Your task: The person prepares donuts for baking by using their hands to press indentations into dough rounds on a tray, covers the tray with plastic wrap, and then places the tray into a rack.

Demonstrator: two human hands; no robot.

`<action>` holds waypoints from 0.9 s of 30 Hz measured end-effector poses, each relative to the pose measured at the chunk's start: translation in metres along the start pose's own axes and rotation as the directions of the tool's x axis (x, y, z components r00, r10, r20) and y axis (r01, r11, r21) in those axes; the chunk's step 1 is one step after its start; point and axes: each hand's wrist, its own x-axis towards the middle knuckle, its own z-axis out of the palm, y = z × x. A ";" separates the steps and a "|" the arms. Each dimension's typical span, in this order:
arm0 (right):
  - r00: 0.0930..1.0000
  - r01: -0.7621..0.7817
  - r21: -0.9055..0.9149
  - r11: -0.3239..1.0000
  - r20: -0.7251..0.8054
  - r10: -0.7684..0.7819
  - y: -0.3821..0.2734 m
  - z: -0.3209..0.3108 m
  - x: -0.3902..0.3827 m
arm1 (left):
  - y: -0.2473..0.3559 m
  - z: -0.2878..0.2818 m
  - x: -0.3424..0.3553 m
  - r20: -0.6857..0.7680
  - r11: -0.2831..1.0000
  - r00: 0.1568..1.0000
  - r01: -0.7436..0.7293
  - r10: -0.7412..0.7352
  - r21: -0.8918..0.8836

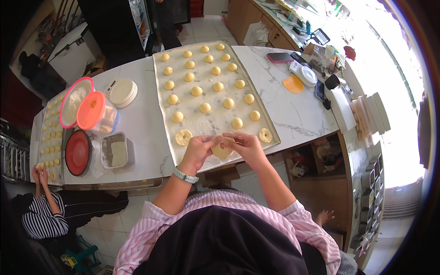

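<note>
Between my two hands, just above the near edge of the baking tray [205, 125], is a flattened ring of pale yellow dough [222, 151] with a hole in its middle. My left hand [200, 150] pinches its left side, and my right hand [247, 147] grips the right side with bent fingers. Two shaped dough rings lie on the tray, one [183, 137] beside my left hand and one [265, 135] beyond my right. Rows of round dough balls [205, 107] fill the rest of the floured tray.
Left of the tray stand a white kitchen scale [122, 91], a metal tin of flour [118, 153], a red bowl [78, 153] and an orange-lidded tub [91, 111]. At far left a co-worker's hands [40, 174] handle dough at another tray. Phones [280, 57] and an orange scraper [293, 84] lie right.
</note>
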 end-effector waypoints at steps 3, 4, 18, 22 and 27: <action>0.994 -0.038 0.002 0.999 -0.098 0.038 -0.002 -0.002 0.002 | 0.002 0.002 -0.002 -0.074 0.995 0.997 -0.028 0.021 -0.091; 0.997 -0.024 -0.025 0.999 -0.068 0.023 0.000 -0.001 0.003 | 0.002 0.001 -0.002 -0.021 0.998 1.000 0.006 -0.007 -0.055; 0.939 -0.287 0.014 0.958 0.203 0.278 0.015 0.010 0.032 | -0.004 -0.019 0.002 -0.079 1.000 0.997 0.001 -0.001 0.001; 0.944 -0.322 -0.015 0.947 0.069 0.322 0.053 0.000 0.075 | 0.003 -0.024 0.002 -0.306 0.957 0.907 -0.271 0.289 0.101; 0.998 -0.001 -0.473 0.881 0.056 0.031 0.067 -0.004 0.103 | 0.010 -0.046 -0.006 -0.409 0.943 0.870 -0.327 0.275 -0.063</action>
